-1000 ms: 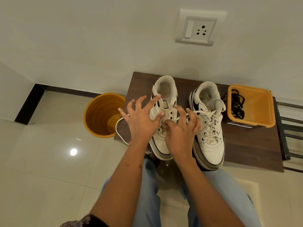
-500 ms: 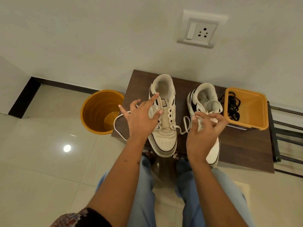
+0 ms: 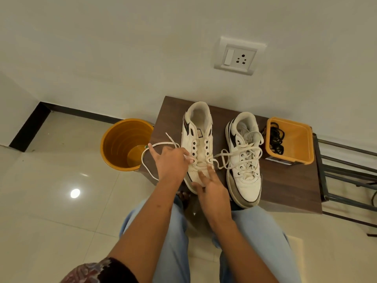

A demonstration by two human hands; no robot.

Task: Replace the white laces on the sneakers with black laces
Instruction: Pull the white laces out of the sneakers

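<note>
Two white sneakers stand toe-near on a dark wooden bench (image 3: 289,180) against the wall.

Left sneaker (image 3: 199,131): upper eyelets bare, white lace (image 3: 145,166) threaded only through the lowest holes. One loose end loops off the bench's left edge, the other trails right toward the second shoe.

Left hand (image 3: 171,162) at the shoe's left side, fingers curled, pinching the lace by a lower eyelet; the index finger sticks out to the left.

Right hand (image 3: 212,186) rests on the toe of the same shoe, fingers fairly straight, tips near the lowest right eyelet. Whether it grasps the lace I cannot tell.

Right sneaker (image 3: 244,160): fully laced in white, lace ends loose.

Black laces (image 3: 276,139) lie bundled in an orange tray (image 3: 295,144) at the bench's right, just beside the right sneaker.

An orange bucket (image 3: 122,144) stands on the tiled floor just left of the bench.

Light blue trousers show below the arms.
</note>
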